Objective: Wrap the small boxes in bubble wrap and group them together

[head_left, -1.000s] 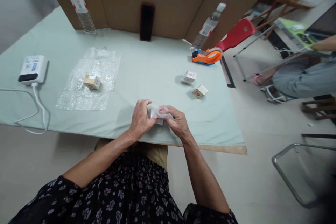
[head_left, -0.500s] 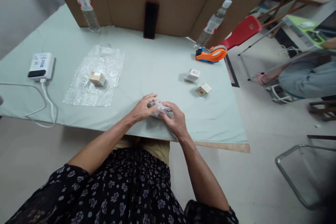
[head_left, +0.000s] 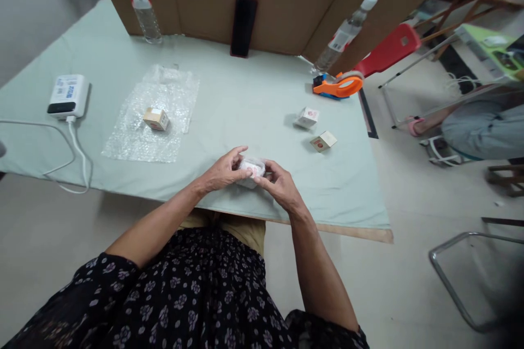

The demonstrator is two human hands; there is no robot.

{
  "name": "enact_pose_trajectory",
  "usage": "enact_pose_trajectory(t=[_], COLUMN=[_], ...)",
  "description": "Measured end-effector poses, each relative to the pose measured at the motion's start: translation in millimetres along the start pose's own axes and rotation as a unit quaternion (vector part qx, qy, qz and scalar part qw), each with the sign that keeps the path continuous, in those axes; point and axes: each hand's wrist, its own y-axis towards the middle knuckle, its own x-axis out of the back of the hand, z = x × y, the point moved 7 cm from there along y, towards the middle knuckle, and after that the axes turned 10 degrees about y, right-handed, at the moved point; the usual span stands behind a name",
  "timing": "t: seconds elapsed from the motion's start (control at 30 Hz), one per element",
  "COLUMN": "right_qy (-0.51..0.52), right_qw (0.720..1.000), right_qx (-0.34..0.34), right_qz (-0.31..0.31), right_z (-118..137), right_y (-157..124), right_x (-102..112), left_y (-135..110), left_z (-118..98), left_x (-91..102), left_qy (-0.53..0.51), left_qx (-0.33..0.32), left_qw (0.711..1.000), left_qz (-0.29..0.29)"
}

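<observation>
Near the table's front edge, a small box in clear bubble wrap [head_left: 251,169] sits between my two hands. My left hand [head_left: 224,170] grips its left side, with the thumb on the near face and the index finger stretched out above. My right hand [head_left: 282,184] holds the right side between thumb and bent fingers. Ahead to the right lie two small printed boxes, a white one [head_left: 308,118] and a cream one [head_left: 323,142]. A tan box [head_left: 156,119] rests on a flat sheet of bubble wrap [head_left: 123,139] to the left.
An orange tape dispenser [head_left: 339,87] lies at the back right beside a red paddle-shaped thing [head_left: 391,49]. Water bottles [head_left: 143,5] [head_left: 344,35] and a phone [head_left: 243,26] stand against the cardboard [head_left: 286,5]. A cabled white power bank [head_left: 69,96] lies far left. Another person's leg [head_left: 470,128] shows at right.
The wrapped box has turned in my hands, and a face with red print now shows through the wrap. My left index finger has lifted. The whole view has shifted slightly.
</observation>
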Motion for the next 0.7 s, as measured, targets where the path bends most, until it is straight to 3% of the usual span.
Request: enact_pose_trajectory(t=[0.27,0.4,0.5,0.7], right_qy=[0.042,0.068,0.123,0.12], right_qw=[0.999,0.996,0.99,0.991], right_qx=[-0.009,-0.022,-0.039,0.015], right_qz=[0.016,-0.046,-0.049,-0.061], right_z=[-3.1,0.7,-0.8,10.3], right_y=[3.1,24.1,41.9,38.3], right_x=[0.9,9.2,4.3,0.4], left_y=[-4.0,-2.2,-1.0,1.8], left_z=[-0.3,0.1,-0.6,-1.5], left_x=[-3.4,-3.4,-2.8,0.5], left_qy=[-0.048,-0.049,-0.041,-0.043], left_qx=[-0.014,-0.007,-0.006,-0.024], left_qw=[0.999,0.999,0.999,0.999], left_qz=[0.018,0.019,0.029,0.015])
